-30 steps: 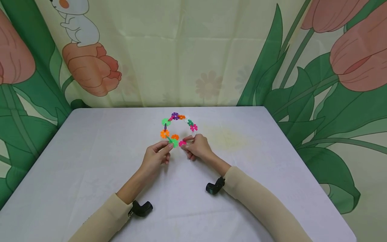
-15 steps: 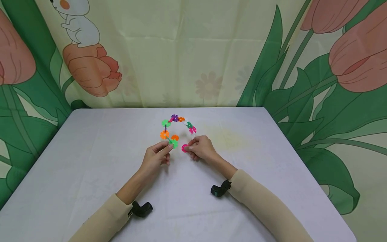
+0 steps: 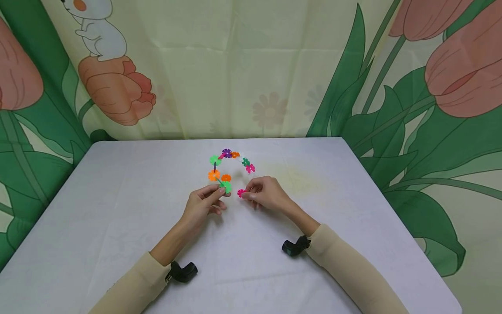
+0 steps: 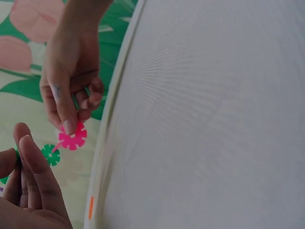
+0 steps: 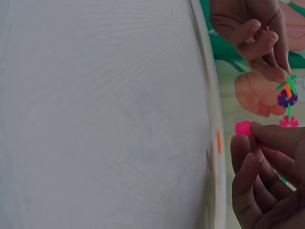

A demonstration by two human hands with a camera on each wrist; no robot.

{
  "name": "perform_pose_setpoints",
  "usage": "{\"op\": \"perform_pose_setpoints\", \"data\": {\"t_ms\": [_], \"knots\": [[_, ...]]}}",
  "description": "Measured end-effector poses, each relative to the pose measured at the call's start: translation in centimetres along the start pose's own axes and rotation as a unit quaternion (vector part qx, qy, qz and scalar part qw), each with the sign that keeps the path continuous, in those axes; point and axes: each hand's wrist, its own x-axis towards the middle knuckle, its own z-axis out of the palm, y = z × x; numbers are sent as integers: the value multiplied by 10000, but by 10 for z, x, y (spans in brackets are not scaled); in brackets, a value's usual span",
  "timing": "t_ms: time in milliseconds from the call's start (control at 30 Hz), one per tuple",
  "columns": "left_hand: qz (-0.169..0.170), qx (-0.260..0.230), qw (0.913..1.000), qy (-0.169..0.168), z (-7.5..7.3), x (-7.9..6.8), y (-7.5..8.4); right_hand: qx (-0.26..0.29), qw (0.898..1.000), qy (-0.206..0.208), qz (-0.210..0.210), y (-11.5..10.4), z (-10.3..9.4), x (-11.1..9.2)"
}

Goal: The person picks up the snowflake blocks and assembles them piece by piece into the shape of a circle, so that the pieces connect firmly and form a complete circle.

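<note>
A curved chain of flower-shaped plastic interlocking discs (image 3: 213, 175) in several colours arches away from my hands in the head view. My left hand (image 3: 201, 204) pinches the light green disc (image 3: 226, 187) at its near left end. Between the thumb and fingers of my right hand (image 3: 269, 192) is a bright pink disc (image 3: 241, 193), its notched edge facing left. A gap separates the pink disc from the green one. Just beyond the green disc shows an orange disc (image 3: 226, 178). The right hand hides part of the chain's right side.
A white cloth covers the table (image 3: 117, 218), whose far edge meets a curtain (image 3: 235, 87) printed with tulips and a rabbit. Each sleeve carries a small black wrist camera (image 3: 183, 272). An orange sliver (image 4: 91, 207) lies by the table edge in the left wrist view.
My right hand has drawn right and slightly nearer with the pink disc, widening the gap to the green disc. My left hand has stayed almost still.
</note>
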Motion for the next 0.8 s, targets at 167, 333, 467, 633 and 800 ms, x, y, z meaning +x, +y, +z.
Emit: {"op": "perform_pose_setpoints", "data": {"t_ms": [167, 333, 467, 633, 800], "knots": [[-63, 88, 9999, -36, 0, 0, -1, 203, 9997, -17, -140, -2, -3, -6], [-97, 232, 9997, -17, 0, 1, -2, 536, 9977, 54, -406, -3, -2, -8], [-74, 251, 9996, -50, 0, 1, -2, 839, 9942, -3, -668, -6, -2, -9], [-92, 275, 9996, -74, 0, 0, -1, 1142, 9882, -131, -1009, -11, -1, -12], [-98, 373, 9992, -101, 0, 0, -1, 1125, 9872, -94, -1130, -13, 0, -12]]}}
